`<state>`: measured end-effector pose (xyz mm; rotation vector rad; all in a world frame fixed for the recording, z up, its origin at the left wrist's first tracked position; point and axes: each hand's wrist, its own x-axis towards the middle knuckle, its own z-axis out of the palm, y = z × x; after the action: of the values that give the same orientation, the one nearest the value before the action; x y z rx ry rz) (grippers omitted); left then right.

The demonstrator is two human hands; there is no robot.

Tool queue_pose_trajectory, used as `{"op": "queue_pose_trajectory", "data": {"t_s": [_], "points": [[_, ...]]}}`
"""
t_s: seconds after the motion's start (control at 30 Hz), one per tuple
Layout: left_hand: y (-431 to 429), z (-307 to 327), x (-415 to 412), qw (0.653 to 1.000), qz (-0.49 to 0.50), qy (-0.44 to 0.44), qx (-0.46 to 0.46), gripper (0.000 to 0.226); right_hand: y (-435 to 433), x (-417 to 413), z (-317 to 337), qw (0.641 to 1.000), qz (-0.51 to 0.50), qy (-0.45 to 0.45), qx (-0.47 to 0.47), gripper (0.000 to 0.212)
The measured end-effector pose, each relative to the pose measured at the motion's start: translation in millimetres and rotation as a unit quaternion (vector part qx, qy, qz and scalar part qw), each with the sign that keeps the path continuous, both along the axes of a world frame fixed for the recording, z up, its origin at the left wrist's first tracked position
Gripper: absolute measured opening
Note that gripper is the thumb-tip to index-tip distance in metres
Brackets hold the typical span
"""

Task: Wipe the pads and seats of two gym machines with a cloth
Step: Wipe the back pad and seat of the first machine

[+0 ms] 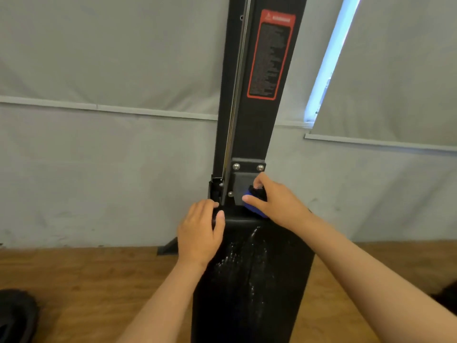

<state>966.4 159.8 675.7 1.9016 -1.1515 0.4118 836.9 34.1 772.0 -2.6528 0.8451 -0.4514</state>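
Where the pad (249, 280) ends, the right hand (275, 201) grips cloth (255, 209).

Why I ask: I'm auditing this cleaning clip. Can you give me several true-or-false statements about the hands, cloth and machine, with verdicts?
1. The right hand holds a blue cloth at the top end of the black pad. True.
2. The left hand holds a second cloth. False: it grips the pad's top left corner and has no cloth.
3. The black pad shows wet streaks. True.
4. The warning label on the upright column is green. False: it is red-bordered with a dark centre.
5. The floor is white tile. False: it looks like brown wood.
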Motion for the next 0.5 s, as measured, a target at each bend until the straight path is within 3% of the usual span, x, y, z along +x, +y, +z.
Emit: {"op": "queue_pose_trajectory", "data": {"t_s": [0.1, 0.2, 0.4, 0.5], "points": [[-6, 1, -11, 0.995, 0.033, 0.084, -0.03, 0.031, -5, -1, -2, 0.999, -0.043, 0.0, 0.023, 0.038], [-9, -1, -14, 0.993, 0.042, 0.094, -0.058, 0.034, -7, 5, -5, 0.997, -0.079, 0.017, 0.013, 0.033], [-10, -4, -12, 0.994, 0.046, 0.078, -0.059, 0.034, 21, 36, -9, 0.999, 0.024, -0.03, 0.035, 0.033], [-9, -4, -12, 0.995, 0.046, 0.073, -0.056, 0.035, 14, 15, -10, 0.998, 0.022, -0.035, 0.041, 0.028]]}}
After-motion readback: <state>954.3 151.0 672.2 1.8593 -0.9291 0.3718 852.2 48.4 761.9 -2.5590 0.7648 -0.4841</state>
